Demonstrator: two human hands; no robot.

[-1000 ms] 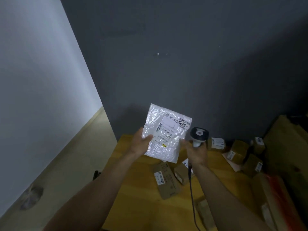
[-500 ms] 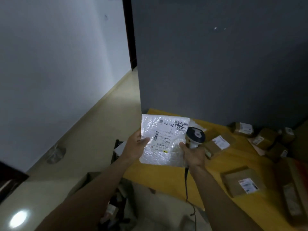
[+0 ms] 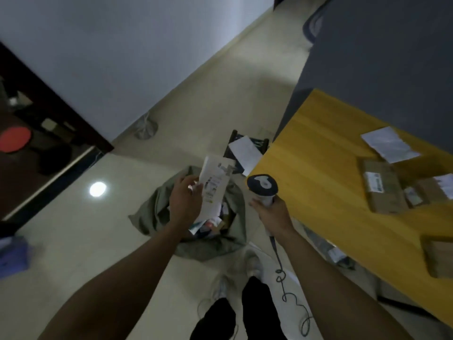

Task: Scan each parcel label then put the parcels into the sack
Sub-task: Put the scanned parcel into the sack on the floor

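My left hand (image 3: 185, 196) grips a white plastic mailer parcel (image 3: 214, 186) by its left edge, label facing me, directly above the open mouth of a grey-green sack (image 3: 157, 209) on the floor. Several parcels lie inside the sack. My right hand (image 3: 270, 212) holds a handheld barcode scanner (image 3: 262, 186) by its grip, to the right of the parcel and apart from it; its coiled cable (image 3: 284, 288) hangs to the floor. More parcels sit on the yellow table (image 3: 316, 168): brown boxes (image 3: 382, 190) and a white mailer (image 3: 387, 144).
My shoes (image 3: 247, 266) stand just behind the sack. A dark crate with a white sheet (image 3: 245, 150) sits on the floor by the table corner. A dark doorway (image 3: 36, 136) opens at left. A grey partition (image 3: 380, 57) backs the table.
My view swung down and left from the table to the floor. The parcel moved away from the scanner to above the sack, now held by my left hand alone.
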